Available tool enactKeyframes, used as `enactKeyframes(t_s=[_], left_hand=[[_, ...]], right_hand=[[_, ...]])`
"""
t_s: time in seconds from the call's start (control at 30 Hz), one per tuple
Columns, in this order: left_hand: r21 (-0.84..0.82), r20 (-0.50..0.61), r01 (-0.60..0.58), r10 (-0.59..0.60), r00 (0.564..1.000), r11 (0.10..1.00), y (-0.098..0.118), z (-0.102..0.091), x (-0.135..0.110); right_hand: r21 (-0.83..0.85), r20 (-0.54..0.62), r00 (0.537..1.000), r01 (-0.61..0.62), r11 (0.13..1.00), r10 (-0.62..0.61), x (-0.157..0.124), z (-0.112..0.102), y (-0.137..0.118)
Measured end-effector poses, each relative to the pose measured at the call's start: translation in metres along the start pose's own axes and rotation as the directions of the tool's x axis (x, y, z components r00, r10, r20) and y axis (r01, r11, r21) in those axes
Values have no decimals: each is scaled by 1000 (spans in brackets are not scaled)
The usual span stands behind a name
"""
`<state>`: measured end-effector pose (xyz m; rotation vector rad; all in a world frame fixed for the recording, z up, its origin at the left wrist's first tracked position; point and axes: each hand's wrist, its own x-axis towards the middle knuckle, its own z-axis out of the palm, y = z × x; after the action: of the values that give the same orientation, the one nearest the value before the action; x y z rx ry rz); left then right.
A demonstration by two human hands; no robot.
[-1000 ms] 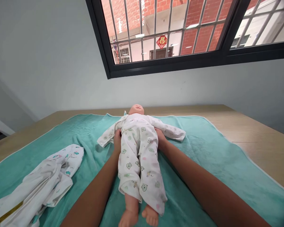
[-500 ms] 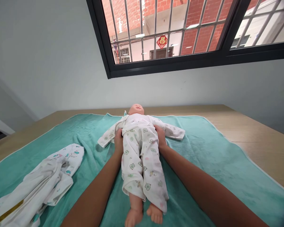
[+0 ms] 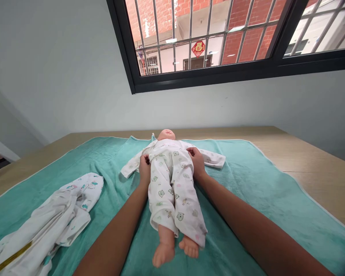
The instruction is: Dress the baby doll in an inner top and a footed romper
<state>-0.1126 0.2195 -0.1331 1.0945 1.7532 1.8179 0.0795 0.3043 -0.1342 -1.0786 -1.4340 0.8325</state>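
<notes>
A baby doll (image 3: 166,134) lies on its back, its head toward the wall and its bare feet toward me. It wears a white long-sleeved top (image 3: 133,163) with both sleeves spread out, and white pants (image 3: 161,184) printed with green bear faces. At the waist's left side, my left hand (image 3: 145,168) has its fingers closed on the edge of the pants. My right hand (image 3: 197,161) pinches the pants at the opposite hip, thumb and fingers together. The fabric between my fingertips is mostly hidden.
Under the doll a teal blanket (image 3: 241,184) covers much of the wooden table (image 3: 310,168). To the left lies a crumpled white printed garment (image 3: 57,214) with a yellow strip (image 3: 11,258) across it. Beyond the table stand a grey wall and a dark-framed barred window (image 3: 207,80).
My right hand has shifted slightly up, its fingers now pinching at the waist's edge. My left fingers have also moved up a little. The pants' legs have barely shifted.
</notes>
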Motion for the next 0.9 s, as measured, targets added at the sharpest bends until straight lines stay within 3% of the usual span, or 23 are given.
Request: enactKeyframes(t_s=[0.13,0.2,0.3,0.37,0.4,0.47,0.5,0.57,0.6,0.73,0.8,0.87,0.9], left_hand=[[41,-83,-48,51,995,998,7,-6,7],[63,-110,-57,64,992,996,15,-13,4],[134,-104,-109,123,987,985,37,-31,-23],[227,1,-216,222,975,950,57,-47,-56],[263,117,-287,265,957,921,66,-56,-74],[296,398,-441,310,863,847,83,-72,-111],[296,537,-527,318,782,796,89,-79,-128],[331,704,-672,300,643,662,95,-90,-152],[356,744,-726,292,601,588,95,-93,-159],[468,733,-822,377,566,325,85,-97,-163],[471,727,-851,444,524,233,79,-96,-160],[446,725,-871,487,487,206,77,-94,-161],[438,716,-869,496,491,229,78,-93,-163]], right_hand=[[55,-22,987,162,985,-161,4,-5,-27],[66,80,966,241,968,-246,2,-5,-44],[60,343,869,358,932,-356,-8,-1,-66],[47,483,783,425,904,-393,-16,1,-77],[41,531,750,443,895,-395,-19,1,-81],[27,589,717,443,896,-372,-22,0,-87],[23,603,716,425,905,-352,-23,-2,-89],[27,609,727,379,925,-316,-23,-5,-89],[33,608,733,360,932,-305,-22,-6,-88],[55,601,739,343,938,-306,-22,-6,-84],[61,594,742,343,937,-310,-22,-4,-82],[62,582,752,337,939,-308,-22,-3,-81],[58,576,759,332,942,-303,-23,-3,-81]])
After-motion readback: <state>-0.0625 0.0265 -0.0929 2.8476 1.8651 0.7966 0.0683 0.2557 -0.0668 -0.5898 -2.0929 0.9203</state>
